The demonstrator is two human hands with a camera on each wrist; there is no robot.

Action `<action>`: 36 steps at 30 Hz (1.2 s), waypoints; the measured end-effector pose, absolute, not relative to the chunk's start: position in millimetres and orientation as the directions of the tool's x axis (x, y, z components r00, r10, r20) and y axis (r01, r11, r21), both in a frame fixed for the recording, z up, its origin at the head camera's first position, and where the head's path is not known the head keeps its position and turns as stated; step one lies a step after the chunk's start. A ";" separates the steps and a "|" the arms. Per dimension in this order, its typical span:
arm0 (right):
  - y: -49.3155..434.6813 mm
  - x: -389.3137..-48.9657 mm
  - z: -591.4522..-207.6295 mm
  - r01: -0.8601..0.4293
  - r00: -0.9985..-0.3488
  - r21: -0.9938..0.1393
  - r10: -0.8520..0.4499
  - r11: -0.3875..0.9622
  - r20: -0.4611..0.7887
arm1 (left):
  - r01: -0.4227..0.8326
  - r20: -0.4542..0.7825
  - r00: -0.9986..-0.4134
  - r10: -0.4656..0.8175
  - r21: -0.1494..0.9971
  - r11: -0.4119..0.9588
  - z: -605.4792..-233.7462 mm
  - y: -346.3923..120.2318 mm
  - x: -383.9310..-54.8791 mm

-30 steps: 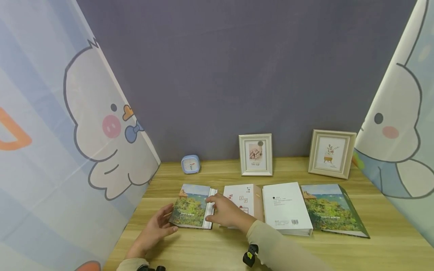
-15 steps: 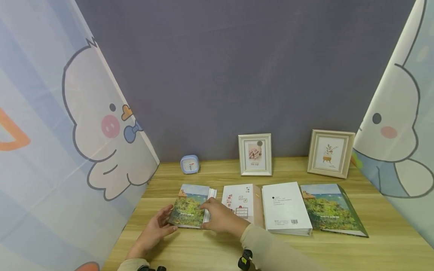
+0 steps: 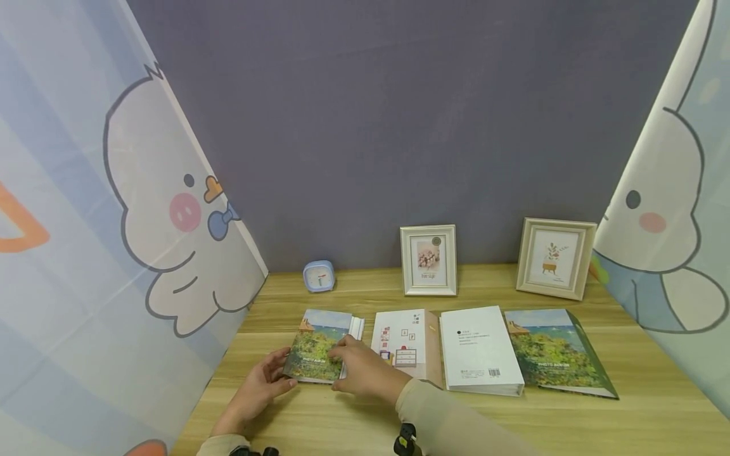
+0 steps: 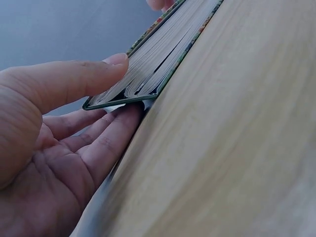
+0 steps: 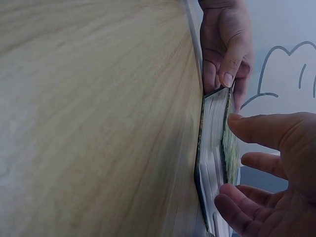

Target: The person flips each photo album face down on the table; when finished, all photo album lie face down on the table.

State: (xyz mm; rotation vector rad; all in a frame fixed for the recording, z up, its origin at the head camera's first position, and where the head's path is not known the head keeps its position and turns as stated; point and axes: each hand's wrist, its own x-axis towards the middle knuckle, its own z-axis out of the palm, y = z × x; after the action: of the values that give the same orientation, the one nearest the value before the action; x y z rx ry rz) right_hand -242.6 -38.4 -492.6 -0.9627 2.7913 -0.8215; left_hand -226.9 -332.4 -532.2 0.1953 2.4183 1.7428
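A photo album (image 3: 319, 348) with a painted garden-and-sea cover lies on the left of the wooden table. White pages (image 3: 357, 326) stick out past the cover's right side. My left hand (image 3: 261, 386) holds the album at its near left corner; in the left wrist view its fingers reach along the spine and the thumb lies by the page ends. My right hand (image 3: 367, 370) is at the cover's right edge. In the right wrist view, its thumb (image 5: 256, 129) is close to the cover and its fingers are spread beside the pages (image 5: 213, 128).
To the right lie an album with furniture drawings (image 3: 402, 342), a white-backed album (image 3: 481, 348) and another garden-cover album (image 3: 559, 351). Behind stand a blue clock (image 3: 319, 277) and two picture frames, one left (image 3: 429, 260) and one right (image 3: 556, 258).
My right hand has slid left, from the white page strip onto the cover's edge, uncovering more of the furniture-drawing album. My left hand has stayed at the album's corner.
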 end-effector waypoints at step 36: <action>-43.7 -249.0 -496.7 -0.559 -0.806 -0.493 -0.576 0.667 0.135 | -0.018 -0.051 -0.993 0.106 0.955 0.298 -531.4 -329.4 -229.5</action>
State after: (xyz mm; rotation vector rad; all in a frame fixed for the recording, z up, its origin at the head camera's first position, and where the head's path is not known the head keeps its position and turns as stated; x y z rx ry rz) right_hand -249.0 -43.7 -496.7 -0.9662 2.8387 -0.8228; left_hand -229.5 -329.4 -531.4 0.0836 2.4446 1.8005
